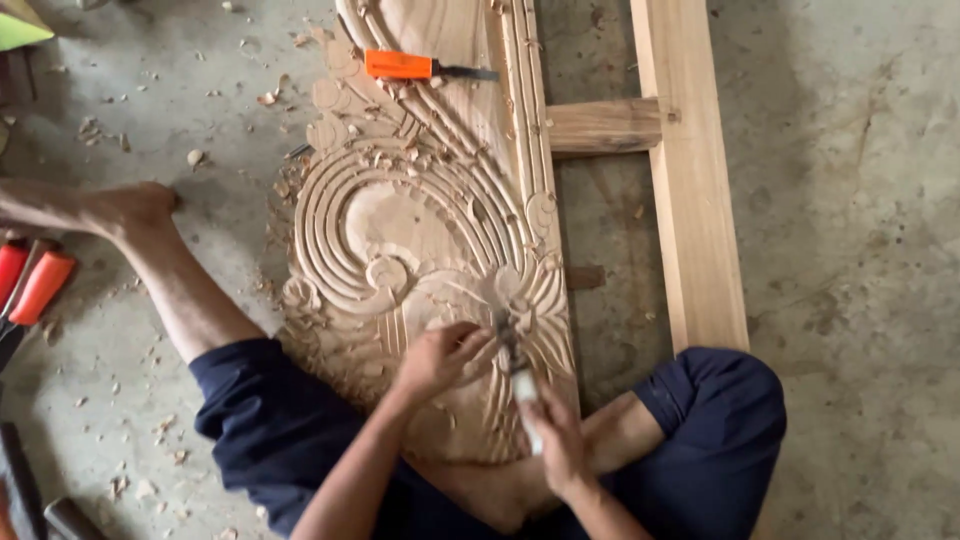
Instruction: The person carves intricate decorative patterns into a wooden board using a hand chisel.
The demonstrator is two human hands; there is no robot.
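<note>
Carved wooden panel (420, 230) flat on concrete floor (850, 250), between bent legs; chisel (515, 365) blade on lower scrollwork, handle clasped in right hand (555, 440); left hand (440, 355) pinching near the blade; orange-handled chisel (425, 68) resting on panel's upper end

A carved wood panel (420, 230) lies flat on the concrete floor (850, 200), between the person's legs. The left hand (437, 355) rests on the panel's lower carving, fingers curled at the blade of a chisel (515, 365). The right hand (555, 435) closes around the chisel's pale handle, tip set on the relief. An orange-handled tool (425, 68) lies on the panel's upper part. A plain wood frame (690, 180) lies beside the panel. Shavings (150, 450) are scattered over the floor. More orange-handled tools (35, 285) lie at the left edge.
</note>
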